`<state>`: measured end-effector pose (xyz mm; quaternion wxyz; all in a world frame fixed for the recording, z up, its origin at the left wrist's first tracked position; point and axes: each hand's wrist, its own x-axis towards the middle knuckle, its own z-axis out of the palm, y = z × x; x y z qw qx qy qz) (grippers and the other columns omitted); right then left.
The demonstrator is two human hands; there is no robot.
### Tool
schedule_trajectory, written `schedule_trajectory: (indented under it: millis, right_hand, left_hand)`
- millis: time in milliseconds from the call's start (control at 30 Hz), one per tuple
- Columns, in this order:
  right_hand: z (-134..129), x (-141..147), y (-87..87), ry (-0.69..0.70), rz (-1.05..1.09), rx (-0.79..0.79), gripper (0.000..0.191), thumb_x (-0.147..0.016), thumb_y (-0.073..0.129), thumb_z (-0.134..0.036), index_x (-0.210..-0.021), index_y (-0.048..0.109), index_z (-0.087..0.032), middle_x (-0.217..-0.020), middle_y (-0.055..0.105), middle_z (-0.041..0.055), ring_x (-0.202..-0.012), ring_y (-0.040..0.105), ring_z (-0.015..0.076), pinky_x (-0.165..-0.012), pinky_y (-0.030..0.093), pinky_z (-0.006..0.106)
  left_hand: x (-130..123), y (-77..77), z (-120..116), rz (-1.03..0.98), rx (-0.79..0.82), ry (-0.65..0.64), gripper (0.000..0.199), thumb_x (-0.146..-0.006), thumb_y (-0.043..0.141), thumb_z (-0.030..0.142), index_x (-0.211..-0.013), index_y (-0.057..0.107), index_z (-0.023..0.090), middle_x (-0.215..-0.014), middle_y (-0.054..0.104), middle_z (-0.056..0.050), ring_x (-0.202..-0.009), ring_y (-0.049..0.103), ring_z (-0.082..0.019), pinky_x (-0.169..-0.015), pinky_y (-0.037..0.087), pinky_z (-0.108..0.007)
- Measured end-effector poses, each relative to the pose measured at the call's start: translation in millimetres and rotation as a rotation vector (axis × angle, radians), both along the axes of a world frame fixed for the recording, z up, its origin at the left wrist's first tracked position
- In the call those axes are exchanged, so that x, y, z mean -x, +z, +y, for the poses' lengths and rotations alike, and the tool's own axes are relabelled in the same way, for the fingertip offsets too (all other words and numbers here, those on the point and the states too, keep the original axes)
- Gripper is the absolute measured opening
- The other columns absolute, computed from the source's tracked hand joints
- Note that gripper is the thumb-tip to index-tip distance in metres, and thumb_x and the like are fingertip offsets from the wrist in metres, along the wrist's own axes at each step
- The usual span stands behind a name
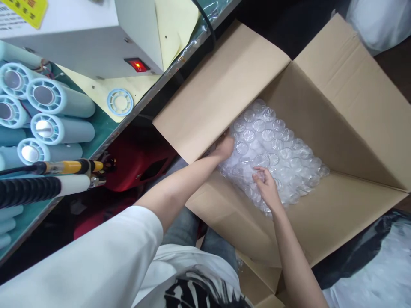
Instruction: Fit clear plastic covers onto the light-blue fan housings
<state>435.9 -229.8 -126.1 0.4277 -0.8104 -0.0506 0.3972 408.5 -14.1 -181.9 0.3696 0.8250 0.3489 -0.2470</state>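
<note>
Bubble wrap [285, 160] lies in the cardboard box [330, 128], long axis directed away from the green tabletop [102, 130], which carries light-blue cylinders [75, 100]. Right hand [267, 187]: fingers half-curled at the wrap, pinch indeterminate. Left hand [225, 146]: fingers hidden, state indeterminate.

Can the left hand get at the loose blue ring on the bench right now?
Probably not directly: the left hand is down in the carton, and an open flap appears to come between it and the blue ring. Nothing covers the ring itself.
</note>
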Motion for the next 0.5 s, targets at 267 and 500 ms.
schedule_trajectory:
  millis: [267,500]
  right_hand:
    - [-12,18,-29.0,0.206,-0.005,0.127,0.038,-0.081,0.061,-0.050,-0.096,0.065,-0.015,-0.094,0.067,0.0069,-0.088,0.061,0.0204,-0.084,0.045,0.040]
    - [-19,22,-23.9,0.315,-0.048,0.107,0.034,-0.085,0.059,-0.046,-0.072,0.059,-0.016,-0.069,0.058,-0.0017,-0.068,0.056,0.0145,-0.074,0.046,0.034]
  left_hand:
    - [-1,4.1,2,-0.002,0.014,-0.055,0.033,-0.091,0.055,0.030,-0.120,0.055,0.014,-0.123,0.056,-0.011,-0.109,0.057,-0.023,-0.093,0.049,-0.046]
    - [5,-1.4,2,0.079,0.069,0.034,0.032,-0.090,0.056,0.031,-0.118,0.055,0.014,-0.123,0.056,-0.011,-0.108,0.057,-0.022,-0.091,0.050,-0.044]
